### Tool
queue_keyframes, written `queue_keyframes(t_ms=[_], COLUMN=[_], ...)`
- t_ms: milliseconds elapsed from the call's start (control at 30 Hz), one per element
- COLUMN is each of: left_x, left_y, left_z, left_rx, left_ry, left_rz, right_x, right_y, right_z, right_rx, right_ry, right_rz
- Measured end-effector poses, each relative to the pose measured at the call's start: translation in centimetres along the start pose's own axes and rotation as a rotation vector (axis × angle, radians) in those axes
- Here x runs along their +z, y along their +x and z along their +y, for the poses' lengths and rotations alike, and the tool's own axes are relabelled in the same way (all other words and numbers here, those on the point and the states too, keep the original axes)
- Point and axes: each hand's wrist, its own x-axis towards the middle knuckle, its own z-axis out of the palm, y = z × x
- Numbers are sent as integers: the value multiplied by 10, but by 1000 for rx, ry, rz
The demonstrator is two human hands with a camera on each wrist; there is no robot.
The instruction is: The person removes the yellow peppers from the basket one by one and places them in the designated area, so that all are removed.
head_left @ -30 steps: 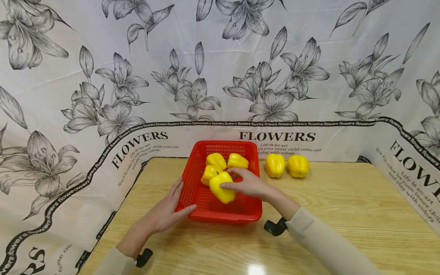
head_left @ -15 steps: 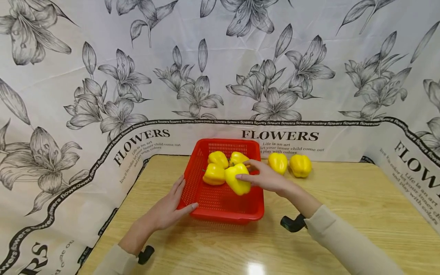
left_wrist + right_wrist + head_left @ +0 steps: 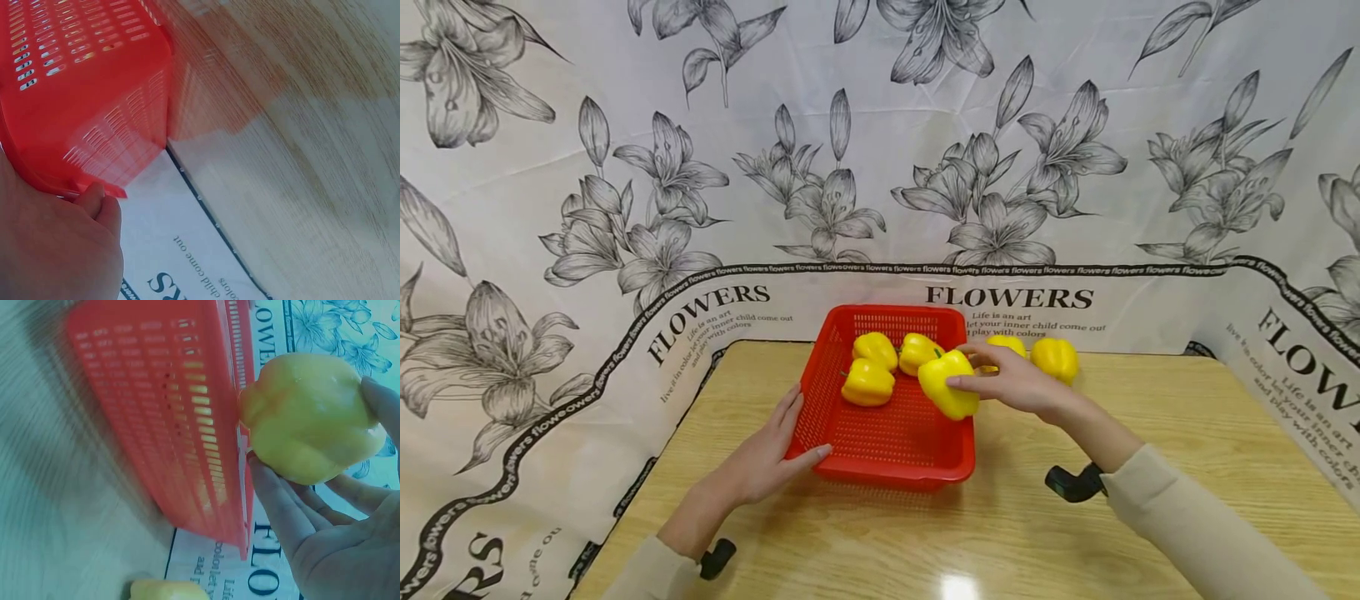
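Observation:
In the head view, my right hand [image 3: 1018,382] grips a yellow bell pepper [image 3: 949,387] between thumb and fingers, above the right rim of a red plastic basket [image 3: 895,477]. The right wrist view shows this pepper raised beside the basket's rim, fingertips beneath it. My left hand [image 3: 760,462] holds the basket's near left corner, its thumb along the front and fingers at the left side; in the left wrist view, fingertips [image 3: 94,199] bend at the rim. Inside the basket lie three yellow peppers, among them a near one [image 3: 868,383] and a back left one [image 3: 874,351].
Two more yellow peppers, one [image 3: 1055,360] fully seen and another [image 3: 1004,342] partly behind my right hand, are on the wooden table [image 3: 1150,417] right of the basket. A white flower-print cloth [image 3: 820,208] hangs behind and along both sides.
My right hand has carried its pepper rightward, from over the basket's middle to its right rim, uncovering the peppers inside. The left hand has stayed on the basket corner.

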Motion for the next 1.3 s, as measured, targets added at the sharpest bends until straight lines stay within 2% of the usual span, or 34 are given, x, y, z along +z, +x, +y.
queue_keyframes(t_ms=[133,400,733,900,1300], left_x=[1,3,4,4,4], left_y=[0,1,1,1,1], left_z=[-1,-2,0,-1,-1], left_rx=[10,5,-12,1,-11], left_ry=[-4,-3,4,11,12], left_rz=[1,0,-3,8,3], right_x=[-8,-26,-46,-58,-98], right_y=[-4,-18,-35,-42,-54], right_z=[5,13,40,52,79], right_rx=[-6,14,63,101,156], right_ry=[8,-58,-71,-109,-163], right_rz=[12,39,74,91,140])
